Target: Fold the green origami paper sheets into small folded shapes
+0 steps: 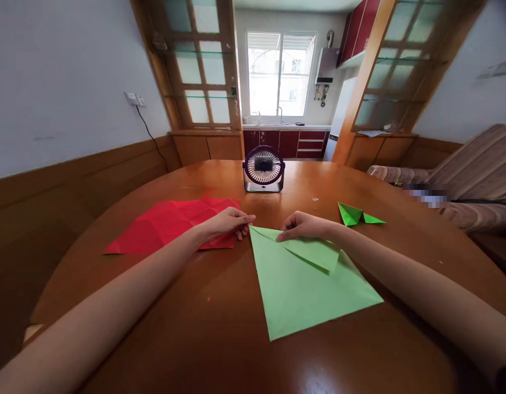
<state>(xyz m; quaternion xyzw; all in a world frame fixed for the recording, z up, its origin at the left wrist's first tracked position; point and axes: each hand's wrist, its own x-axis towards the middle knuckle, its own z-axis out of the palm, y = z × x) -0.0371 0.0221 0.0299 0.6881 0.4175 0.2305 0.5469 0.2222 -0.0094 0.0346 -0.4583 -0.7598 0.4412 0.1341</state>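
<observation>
A light green sheet of paper (310, 298) lies on the table in front of me, its far edge folded over into a narrow flap. My left hand (234, 221) pinches the sheet's far left corner between thumb and fingers. On the folded flap, my right hand (300, 225) presses with thumb and curled fingers near the crease. Partly under my left hand and forearm is a creased red sheet of paper (166, 224). To the right, beyond my right forearm, stands a small folded piece of bright green paper (351, 214).
A small round desk fan (263, 167) stands on the far part of the brown wooden table (187, 328). A striped sofa (478, 169) is at the right. Behind the table are wooden cabinets and a kitchen with a window (280, 74).
</observation>
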